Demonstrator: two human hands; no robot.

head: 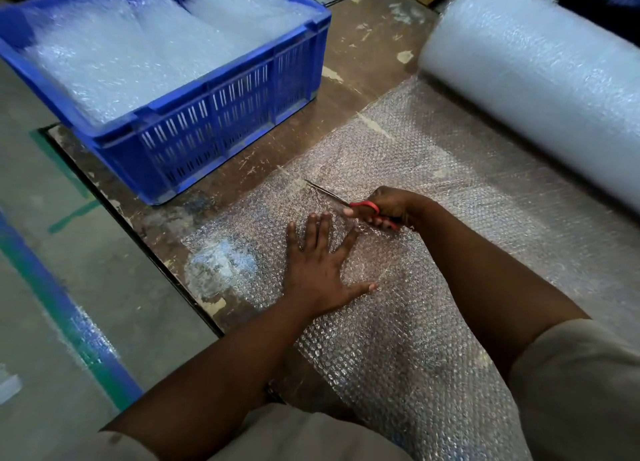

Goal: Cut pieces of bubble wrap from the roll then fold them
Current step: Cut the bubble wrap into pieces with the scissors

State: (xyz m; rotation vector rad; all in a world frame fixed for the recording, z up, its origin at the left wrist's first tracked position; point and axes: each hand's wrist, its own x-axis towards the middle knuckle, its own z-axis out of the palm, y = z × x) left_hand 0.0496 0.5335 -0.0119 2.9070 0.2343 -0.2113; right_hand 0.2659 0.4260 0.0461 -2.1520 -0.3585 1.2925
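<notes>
A: Start at the left. What's in the crate (pixel 221 114)?

B: Bubble wrap pieces (pixel 114 55), piled almost to the rim. They look like earlier cut, folded ones, though blur hides the folds. The crate sits on the board's (pixel 353 62) far left corner.

A: And the hands?

B: The left hand (pixel 320 270) lies flat on the sheet (pixel 398 322), fingers straight and spread, pinning it down and grasping nothing. Just right of it and a little farther away, the right hand (pixel 391 206) has its fingers curled through the red handles of the scissors (pixel 346 202).

A: Which way do the blades run?

B: Up and to the left, tips near the sheet's far-left edge. So the cut line seems to run parallel to the roll (pixel 536 90), and the right hand is the nearer one to it.

A: Where's the roll itself?

B: Far right, lying on its side, long axis running from upper left to lower right. The sheet runs out from under it toward the person.

A: So the cut's nearly through?

B: I'd judge so; folding hasn't begun.
</notes>
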